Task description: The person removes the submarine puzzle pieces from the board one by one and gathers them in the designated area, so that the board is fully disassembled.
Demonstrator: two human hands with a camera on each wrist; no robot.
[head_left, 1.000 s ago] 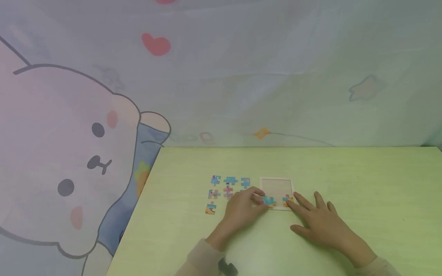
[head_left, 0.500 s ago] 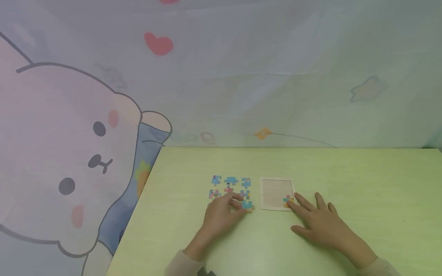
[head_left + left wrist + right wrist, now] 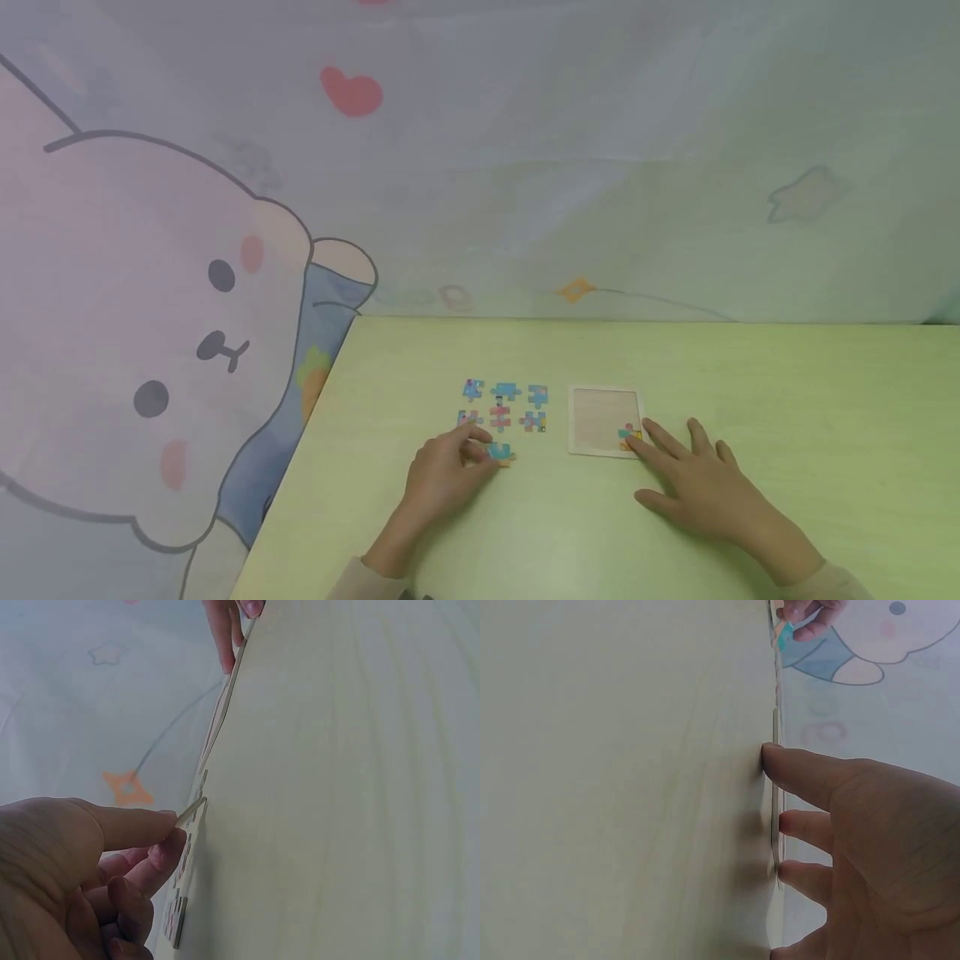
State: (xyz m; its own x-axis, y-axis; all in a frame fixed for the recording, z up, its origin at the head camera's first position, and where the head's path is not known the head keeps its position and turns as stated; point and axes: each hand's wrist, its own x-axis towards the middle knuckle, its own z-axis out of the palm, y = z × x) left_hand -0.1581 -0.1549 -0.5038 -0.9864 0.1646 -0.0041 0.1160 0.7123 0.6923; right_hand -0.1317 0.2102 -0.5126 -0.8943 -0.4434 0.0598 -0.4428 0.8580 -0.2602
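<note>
Between thumb and fingers my left hand [image 3: 446, 473] pinches a blue jigsaw piece [image 3: 499, 452] with an orange lower edge, just in front of the rows of loose pieces. The left wrist view shows that piece [image 3: 192, 811] edge-on and tilted. My right hand [image 3: 701, 482] lies spread on the table, its index fingertip touching a multicoloured jigsaw piece [image 3: 626, 437] in the lower right corner of a square wooden puzzle frame [image 3: 572, 421]. In the right wrist view the frame [image 3: 775, 795] appears edge-on beside the right fingers.
Several loose jigsaw pieces [image 3: 500, 412] lie in rows left of the frame; the left hand partly covers this area. The pale green table [image 3: 825, 400] ends at the back against a printed curtain [image 3: 525, 183] with a cartoon bear [image 3: 195, 333].
My left hand has carried the blue piece out of the puzzle frame and leftward to the front of the loose pieces. The right hand has stayed in place.
</note>
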